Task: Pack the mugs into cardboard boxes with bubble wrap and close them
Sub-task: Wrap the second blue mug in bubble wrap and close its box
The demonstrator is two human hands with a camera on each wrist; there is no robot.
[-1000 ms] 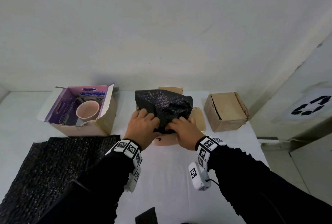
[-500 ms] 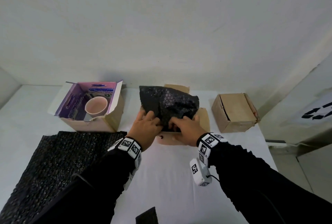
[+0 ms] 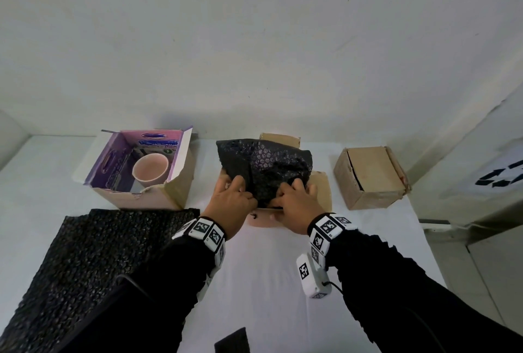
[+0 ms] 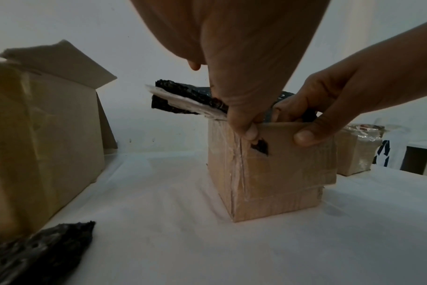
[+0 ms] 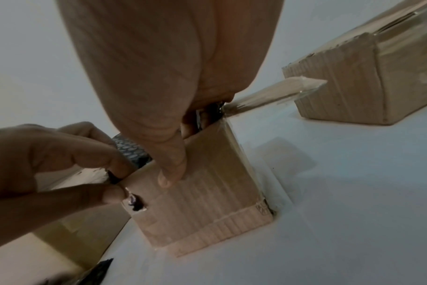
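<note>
A small cardboard box (image 3: 321, 191) stands mid-table with a crumpled bundle of black bubble wrap (image 3: 266, 165) bulging out of its top. Whatever the wrap encloses is hidden. My left hand (image 3: 232, 197) pinches the box's near left corner, its thumb (image 4: 248, 132) outside on the wall. My right hand (image 3: 294, 201) grips the near wall (image 4: 280, 169), its thumb (image 5: 171, 173) outside and its fingers tucked inside against the wrap. A pink mug (image 3: 150, 168) stands uncovered in a purple-lined open box (image 3: 181, 188) at the left.
A shut cardboard box (image 3: 370, 177) lies at the right, near the table's edge. Loose sheets of black bubble wrap (image 3: 85, 267) cover the near left of the white table (image 3: 268, 282). A small dark object (image 3: 232, 341) lies at the front edge. The wall stands close behind.
Both hands stay at the near rim of the small box, working the wrap's lower edge. The bundle has barely shifted. The head view has drifted slightly.
</note>
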